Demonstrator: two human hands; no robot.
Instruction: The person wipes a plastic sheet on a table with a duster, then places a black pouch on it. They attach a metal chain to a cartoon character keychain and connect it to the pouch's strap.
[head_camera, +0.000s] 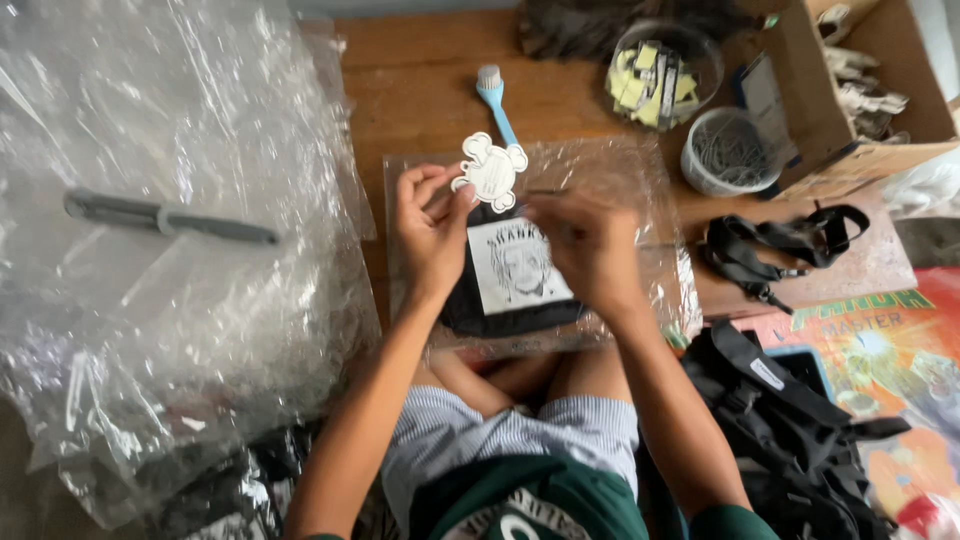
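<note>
Item one: my left hand (430, 225), grip pinching the edge of a white cut-out paper tag (490, 170), raised just above the work so its face stays readable from above. Item two: my right hand (590, 245), fingers drawn together over the top edge of a folded black garment (510, 285) with a white printed panel; what they pinch, if anything, is blurred and I cannot tell. Item three: that garment, lying flat on a clear plastic bag (640, 180) spread on the desk (420, 90), directly before my lap, the tag meeting its upper edge. Item four: a blue brush (495, 100) behind the tag, handle toward me. Item five: a clear tub of yellow tags (660, 75) and a grey cup of pins (730, 150), far right, near my right hand. Item six: a black strap (785, 245) beside the cup. Item seven: a heap of clear plastic bags (170, 250) at left, a grey marker (165, 218) resting on it.
</note>
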